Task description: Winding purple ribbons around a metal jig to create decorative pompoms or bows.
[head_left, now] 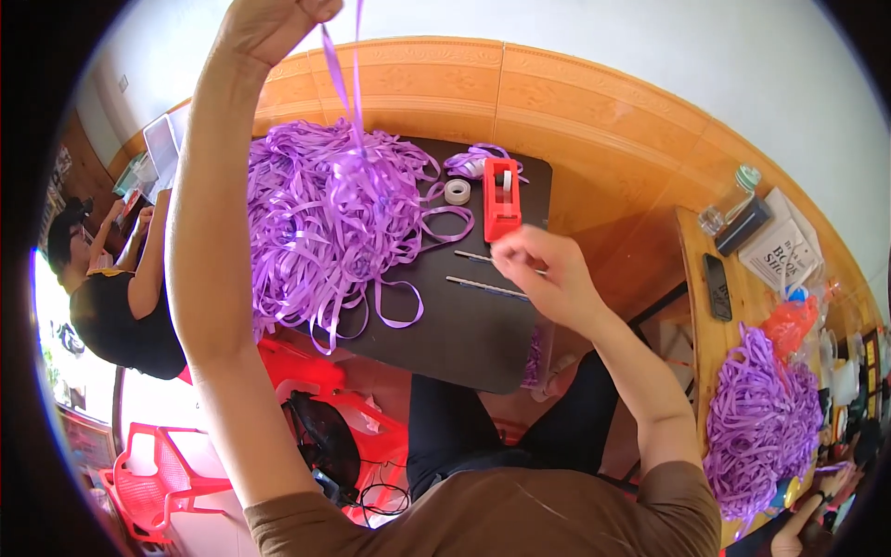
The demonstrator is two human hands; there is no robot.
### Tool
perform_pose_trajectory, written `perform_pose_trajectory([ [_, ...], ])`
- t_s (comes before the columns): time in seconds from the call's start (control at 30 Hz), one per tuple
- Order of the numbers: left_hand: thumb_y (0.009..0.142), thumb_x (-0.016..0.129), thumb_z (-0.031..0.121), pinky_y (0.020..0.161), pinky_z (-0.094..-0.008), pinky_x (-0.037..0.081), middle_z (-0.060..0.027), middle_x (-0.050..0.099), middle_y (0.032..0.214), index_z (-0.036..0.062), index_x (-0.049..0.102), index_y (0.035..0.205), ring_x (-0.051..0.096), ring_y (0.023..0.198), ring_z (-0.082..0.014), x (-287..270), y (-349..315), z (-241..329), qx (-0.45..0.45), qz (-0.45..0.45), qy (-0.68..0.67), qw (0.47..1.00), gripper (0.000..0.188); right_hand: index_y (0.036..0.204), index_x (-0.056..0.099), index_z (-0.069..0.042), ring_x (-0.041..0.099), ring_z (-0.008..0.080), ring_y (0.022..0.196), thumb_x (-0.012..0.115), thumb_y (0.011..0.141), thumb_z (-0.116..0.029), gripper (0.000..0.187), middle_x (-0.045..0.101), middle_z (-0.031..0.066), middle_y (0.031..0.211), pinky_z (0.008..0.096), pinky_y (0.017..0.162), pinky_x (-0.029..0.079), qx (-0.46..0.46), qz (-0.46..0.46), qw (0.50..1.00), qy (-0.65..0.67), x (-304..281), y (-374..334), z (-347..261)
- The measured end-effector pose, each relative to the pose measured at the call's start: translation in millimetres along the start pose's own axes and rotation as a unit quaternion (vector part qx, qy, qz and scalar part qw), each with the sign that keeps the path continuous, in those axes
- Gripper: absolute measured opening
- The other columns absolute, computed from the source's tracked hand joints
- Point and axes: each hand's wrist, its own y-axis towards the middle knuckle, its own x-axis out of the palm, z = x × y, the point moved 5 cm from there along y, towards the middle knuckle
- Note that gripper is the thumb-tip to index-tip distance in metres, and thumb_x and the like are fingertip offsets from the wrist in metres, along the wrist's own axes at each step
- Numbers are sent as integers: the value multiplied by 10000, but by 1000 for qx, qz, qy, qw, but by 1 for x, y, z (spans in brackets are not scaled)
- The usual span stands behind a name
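One hand (271, 26) partly beyond top edge

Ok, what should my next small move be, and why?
Perhaps bring your right hand to where the ribbon meets the pile and ease it loose: your left hand holds it up high, yet its lower part runs into tangled loops.

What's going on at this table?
A person's raised left hand, partly cut off by the picture's upper edge, holds a purple ribbon that runs up from a big tangled pile on the black table. The right hand, blurred, is just in front of the red tape dispenser; whether it holds anything is unclear. Two thin sticks lie by it.
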Motion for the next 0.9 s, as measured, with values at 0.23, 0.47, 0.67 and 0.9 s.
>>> perform_pose_trajectory([
  [0.23,888,631,164,567,-243,525,-168,640,946,-77,609,986,668,743,-205,30,16,-60,-165,287,410,850,260,1153,535,22,587,96,662,670,822,-61,368,613,83,941,201,606,468,12,15,978,208,31,102,-46],
  [0.47,840,572,116,759,-287,474,-77,675,903,0,652,1052,614,771,-124,-10,-61,-88,-151,361,504,770,254,891,681,-30,591,75,581,620,883,-135,122,665,59,746,187,542,463,48,-41,972,226,28,107,-62],
  [0.67,717,569,-20,975,-371,404,-160,622,1128,100,548,1273,569,1055,-284,-20,-144,-205,-258,87,583,765,569,887,669,11,602,91,586,632,864,-89,108,639,63,699,190,528,515,33,-92,970,221,10,115,-75],
  [0.9,786,601,49,619,-368,482,-166,644,721,7,660,877,622,650,-231,-63,-193,-225,-333,152,623,691,115,853,664,22,519,77,474,636,862,-114,139,588,49,597,200,438,405,-78,-118,970,200,-40,99,-135],
])
